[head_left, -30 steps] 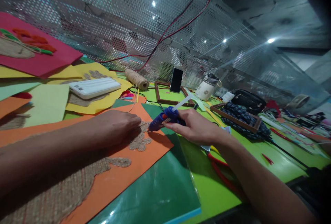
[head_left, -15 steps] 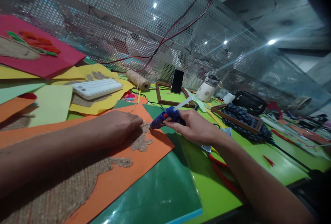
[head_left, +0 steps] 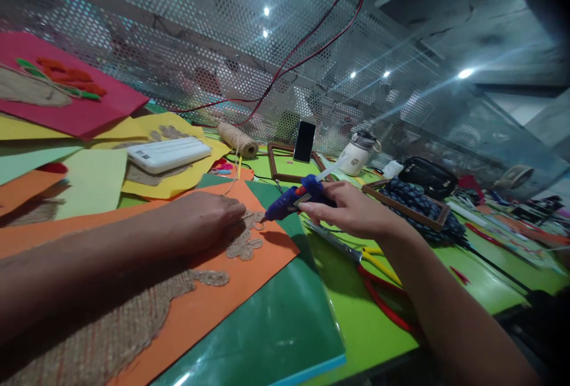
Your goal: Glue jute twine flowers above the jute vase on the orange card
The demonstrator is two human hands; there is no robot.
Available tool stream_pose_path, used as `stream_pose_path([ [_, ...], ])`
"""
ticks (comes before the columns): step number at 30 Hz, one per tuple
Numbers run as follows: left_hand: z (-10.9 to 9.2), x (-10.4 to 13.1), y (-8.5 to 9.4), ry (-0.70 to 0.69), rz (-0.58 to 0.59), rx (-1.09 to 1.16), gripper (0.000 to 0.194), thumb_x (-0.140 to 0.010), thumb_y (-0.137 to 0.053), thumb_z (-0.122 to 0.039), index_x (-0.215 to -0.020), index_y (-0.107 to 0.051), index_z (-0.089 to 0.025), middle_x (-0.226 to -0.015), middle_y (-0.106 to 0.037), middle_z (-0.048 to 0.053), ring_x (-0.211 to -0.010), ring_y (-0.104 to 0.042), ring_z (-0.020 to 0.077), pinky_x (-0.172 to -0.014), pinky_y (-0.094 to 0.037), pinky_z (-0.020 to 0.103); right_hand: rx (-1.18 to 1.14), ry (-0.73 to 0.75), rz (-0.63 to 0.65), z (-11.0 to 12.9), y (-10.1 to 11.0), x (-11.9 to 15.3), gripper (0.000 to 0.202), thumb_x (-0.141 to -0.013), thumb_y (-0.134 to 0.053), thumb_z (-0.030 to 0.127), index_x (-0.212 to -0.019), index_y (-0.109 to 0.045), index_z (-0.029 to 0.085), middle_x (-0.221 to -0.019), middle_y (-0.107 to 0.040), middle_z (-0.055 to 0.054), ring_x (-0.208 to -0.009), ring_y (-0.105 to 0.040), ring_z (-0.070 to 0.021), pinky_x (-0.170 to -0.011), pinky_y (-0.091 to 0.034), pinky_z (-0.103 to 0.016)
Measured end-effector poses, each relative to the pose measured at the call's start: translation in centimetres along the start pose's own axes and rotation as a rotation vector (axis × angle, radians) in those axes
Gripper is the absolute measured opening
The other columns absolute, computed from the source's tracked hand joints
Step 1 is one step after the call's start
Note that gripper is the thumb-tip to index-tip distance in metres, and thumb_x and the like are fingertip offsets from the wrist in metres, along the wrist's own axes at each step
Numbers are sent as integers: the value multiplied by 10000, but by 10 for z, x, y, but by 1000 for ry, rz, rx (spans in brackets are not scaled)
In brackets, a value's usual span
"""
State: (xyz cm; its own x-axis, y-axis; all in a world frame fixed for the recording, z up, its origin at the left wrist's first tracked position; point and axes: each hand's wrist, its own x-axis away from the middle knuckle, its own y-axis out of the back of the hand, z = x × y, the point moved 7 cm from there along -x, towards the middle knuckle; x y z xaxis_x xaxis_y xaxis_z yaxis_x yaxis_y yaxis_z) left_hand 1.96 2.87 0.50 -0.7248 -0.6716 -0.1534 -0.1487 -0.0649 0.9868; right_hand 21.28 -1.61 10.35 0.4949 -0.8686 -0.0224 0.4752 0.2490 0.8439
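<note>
On an orange paper sheet [head_left: 262, 264] lie flower shapes of coiled jute twine [head_left: 244, 248] and a larger jute-covered shape [head_left: 111, 326]. Closed fingers of my left hand [head_left: 214, 217] pinch the twine at the upper flower; their tips hide part of it. A strand runs from there back to the twine roll [head_left: 238, 139]. My right hand [head_left: 351, 208] is wrapped round a blue hot glue gun [head_left: 289, 201] with a white glue stick in its back. The nozzle points left, at the right edge of the upper flower. Whether it touches the twine I cannot tell.
Beneath the orange sheet is a green glossy sheet [head_left: 276, 315]. Scissors [head_left: 378, 273] with red and yellow handles lie under my right forearm. Farther back are a white power bank [head_left: 169, 153], a wooden frame [head_left: 274, 166], a phone [head_left: 304, 141] and a white bottle [head_left: 356, 154].
The glue gun and my right hand have shifted slightly right, drawing the nozzle back from the flower. More of the scissors shows. My left hand stays in place.
</note>
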Motion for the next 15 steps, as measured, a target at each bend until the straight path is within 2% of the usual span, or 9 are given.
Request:
stream_pose_path([
  [4,1,2,-1,-6,-39,-39,232,-875,-543,-216,-703,-388,-228,-682,-580,46,-558,-438,155,-560,-210,375,-77,-49,-175,-10,23,2,401,-930,-572,483,-761,-680,135,-626,-540,-3,-568,-451,-121,-561,-353,-264],
  [7,0,5,0,-59,-138,-55,222,-916,-485,-219,-724,-374,-234,-673,-577,45,-549,-444,163,-563,-203,382,-114,-63,-444,-32,42,-3,457,-930,-528,537,-758,-678,141,-624,-563,-12,-568,-487,-133,-572,-386,-267],
  [10,1,8,1,-134,-239,-36,224,-935,-446,-228,-723,-375,-238,-642,-549,32,-535,-433,169,-557,-207,375,-13,-116,-758,-68,58,-9,412,-908,-532,499,-780,-694,142,-687,-631,-49,-663,-566,-186,-640,-450,-295],
  [12,0,9,4,-167,-301,-19,224,-912,-458,-209,-707,-372,-236,-630,-520,23,-532,-412,166,-553,-202,368,120,-173,-809,-92,58,-19,289,-876,-568,380,-875,-714,131,-790,-685,-76,-740,-605,-222,-702,-495,-328],
  [15,-1,11,20,-96,-417,-7,209,-883,-517,-230,-716,-392,-233,-667,-485,17,-553,-368,159,-555,-186,355,244,-188,-753,-117,46,-36,277,-860,-580,243,-1076,-717,135,-979,-716,-109,-892,-641,-255,-844,-521,-370],
])
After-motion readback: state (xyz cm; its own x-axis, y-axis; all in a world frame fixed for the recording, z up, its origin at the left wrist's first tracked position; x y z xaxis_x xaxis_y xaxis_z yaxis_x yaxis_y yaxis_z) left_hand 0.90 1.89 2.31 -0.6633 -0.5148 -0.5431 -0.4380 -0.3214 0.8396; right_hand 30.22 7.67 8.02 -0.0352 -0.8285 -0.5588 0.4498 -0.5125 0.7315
